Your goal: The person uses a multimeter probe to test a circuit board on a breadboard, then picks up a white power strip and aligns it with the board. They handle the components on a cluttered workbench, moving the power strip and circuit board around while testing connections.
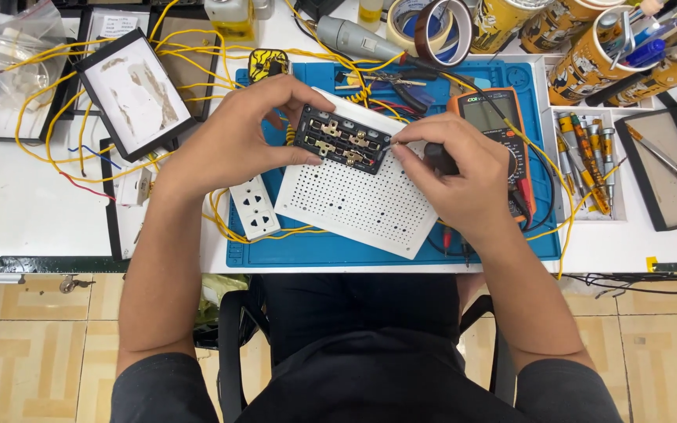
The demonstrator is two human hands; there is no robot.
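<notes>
My left hand (233,137) grips a black socket module (344,139) by its left end, its back side up with brass terminals showing. My right hand (464,176) holds a black-handled screwdriver (438,157), its tip at the right end of the module. Both hover over a white perforated board (354,204) lying on a blue work mat (331,251). A white socket faceplate (254,207) lies to the left of the board.
An orange multimeter (499,117) sits behind my right hand. Yellow wires (48,117) loop across the white table. Black-framed trays (136,92), tape rolls (432,27), cups of tools (597,55) and a tray of screwdrivers (589,160) crowd the back and right.
</notes>
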